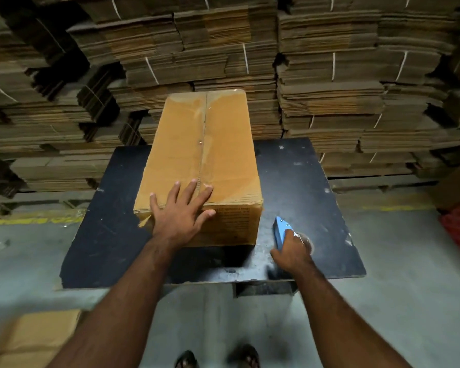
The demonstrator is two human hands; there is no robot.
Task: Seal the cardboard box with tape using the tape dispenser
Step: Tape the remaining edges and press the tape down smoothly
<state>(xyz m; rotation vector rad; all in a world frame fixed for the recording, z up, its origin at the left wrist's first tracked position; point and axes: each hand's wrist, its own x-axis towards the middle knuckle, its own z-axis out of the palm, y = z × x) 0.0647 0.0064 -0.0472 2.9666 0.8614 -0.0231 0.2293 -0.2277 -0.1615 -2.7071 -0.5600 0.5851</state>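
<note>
Head view, black table (298,181) before stacked flat cardboard (329,75), left hand (181,216) flat on box (197,144), right hand (292,252) grasping tape dispenser (280,229)

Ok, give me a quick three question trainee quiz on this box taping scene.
1. True or false: the left hand lies flat on the cardboard box.
2. Which hand grips the blue tape dispenser?
3. The box stands on: A) the floor, B) the black table, C) the cardboard stacks.

Key: 1 true. 2 the right hand. 3 B.
</note>
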